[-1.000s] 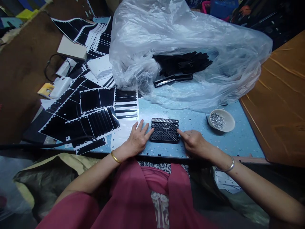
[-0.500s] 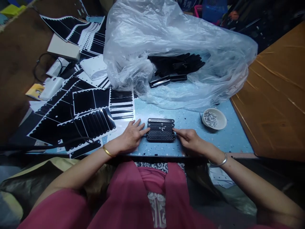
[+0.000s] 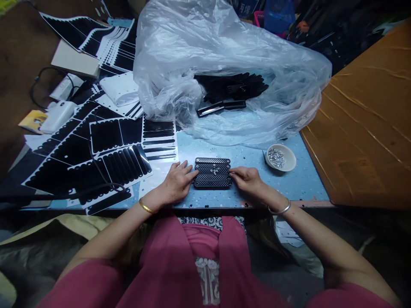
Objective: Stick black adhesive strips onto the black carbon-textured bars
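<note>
Right hand [image 3: 246, 179] has curled beside black strips [image 3: 212, 181].

The right grip [image 3: 246, 179] had its index finger stretched out a second ago; now thumb and index finger come together beside the black strips [image 3: 212, 178], with the wrist drawn nearer them. Across the strips, the left grip's [image 3: 177, 181] fingers are less spread.

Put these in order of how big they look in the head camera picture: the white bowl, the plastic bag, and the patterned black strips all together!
Biggest to smallest:
1. Plastic bag
2. Patterned black strips, together
3. White bowl
</note>
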`<state>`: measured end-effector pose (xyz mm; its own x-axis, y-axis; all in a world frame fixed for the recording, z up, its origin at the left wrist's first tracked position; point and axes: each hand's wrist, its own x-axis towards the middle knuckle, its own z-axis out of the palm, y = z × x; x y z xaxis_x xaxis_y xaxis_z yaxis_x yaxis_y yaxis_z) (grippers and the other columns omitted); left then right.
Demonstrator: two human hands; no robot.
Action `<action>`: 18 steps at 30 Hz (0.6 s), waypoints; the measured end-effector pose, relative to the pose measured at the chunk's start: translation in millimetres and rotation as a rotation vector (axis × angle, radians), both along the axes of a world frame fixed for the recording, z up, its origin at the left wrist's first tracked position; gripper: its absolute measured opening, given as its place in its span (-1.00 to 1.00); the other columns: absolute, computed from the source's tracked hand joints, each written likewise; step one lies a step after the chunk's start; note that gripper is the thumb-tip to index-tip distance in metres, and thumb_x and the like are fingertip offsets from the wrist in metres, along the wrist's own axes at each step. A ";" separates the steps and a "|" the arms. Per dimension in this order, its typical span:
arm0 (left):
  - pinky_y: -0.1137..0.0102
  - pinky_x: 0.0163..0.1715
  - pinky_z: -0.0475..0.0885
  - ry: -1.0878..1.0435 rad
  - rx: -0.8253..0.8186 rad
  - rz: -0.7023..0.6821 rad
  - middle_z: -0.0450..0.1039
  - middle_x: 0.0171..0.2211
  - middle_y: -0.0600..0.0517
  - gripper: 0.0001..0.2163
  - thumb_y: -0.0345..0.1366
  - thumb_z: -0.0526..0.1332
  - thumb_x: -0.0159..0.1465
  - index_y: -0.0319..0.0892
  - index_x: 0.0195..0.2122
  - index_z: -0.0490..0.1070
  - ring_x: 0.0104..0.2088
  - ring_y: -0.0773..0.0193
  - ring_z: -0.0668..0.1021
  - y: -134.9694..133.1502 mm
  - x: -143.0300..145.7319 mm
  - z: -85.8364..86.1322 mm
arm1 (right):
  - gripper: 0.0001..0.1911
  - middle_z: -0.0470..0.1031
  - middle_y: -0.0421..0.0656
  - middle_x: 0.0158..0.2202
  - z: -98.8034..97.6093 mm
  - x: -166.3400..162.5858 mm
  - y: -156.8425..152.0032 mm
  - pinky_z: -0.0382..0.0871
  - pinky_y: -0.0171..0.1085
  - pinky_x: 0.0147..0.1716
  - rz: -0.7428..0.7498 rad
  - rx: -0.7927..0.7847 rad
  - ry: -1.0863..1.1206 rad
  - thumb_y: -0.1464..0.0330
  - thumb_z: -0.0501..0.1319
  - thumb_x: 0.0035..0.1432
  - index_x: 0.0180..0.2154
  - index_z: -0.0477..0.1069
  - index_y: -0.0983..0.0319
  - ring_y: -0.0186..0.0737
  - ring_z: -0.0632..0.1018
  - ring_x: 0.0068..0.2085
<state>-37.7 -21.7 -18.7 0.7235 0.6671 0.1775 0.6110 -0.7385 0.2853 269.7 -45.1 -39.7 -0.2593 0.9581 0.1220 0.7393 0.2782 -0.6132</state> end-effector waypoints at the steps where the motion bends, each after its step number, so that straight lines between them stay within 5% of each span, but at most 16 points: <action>1: -0.02 0.00 0.29 -0.006 0.000 0.001 0.48 -0.02 -0.21 -0.63 -0.42 0.06 0.26 -0.19 0.08 0.42 0.11 -0.10 0.40 -0.2 0.1 -0.2 | -0.76 0.66 -0.08 -0.28 0.4 -0.5 0.1 0.53 -0.21 -0.25 -0.020 0.002 0.008 0.33 0.15 0.17 -0.24 0.60 0.20 -0.13 0.65 -0.29; 8: 0.00 -0.02 0.31 -0.027 0.018 0.005 0.49 -0.03 -0.22 -0.64 -0.43 0.04 0.26 -0.24 0.06 0.43 0.10 -0.11 0.42 -1.5 1.8 -1.0 | -0.70 0.56 -0.11 -0.57 2.0 -4.7 4.6 0.38 -0.31 -0.59 -0.290 -0.230 0.208 0.18 0.23 0.09 -0.39 0.57 0.29 -0.23 0.52 -0.59; 18: -0.02 0.00 0.29 -0.029 -0.006 -0.004 0.48 0.00 -0.24 -0.63 -0.44 0.04 0.26 -0.27 0.08 0.41 0.11 -0.13 0.41 -2.0 1.0 -2.9 | -0.57 0.46 -0.17 -0.67 13.5 -16.5 12.2 0.30 -0.38 -0.73 -0.346 -0.555 0.532 0.04 0.41 -0.20 -0.54 0.47 0.29 -0.32 0.45 -0.69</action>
<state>-36.7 -23.8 -21.6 0.7206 0.6654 0.1946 0.5993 -0.7390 0.3077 253.1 -32.8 -26.2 0.0183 0.9298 -0.3676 0.3017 -0.3556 -0.8846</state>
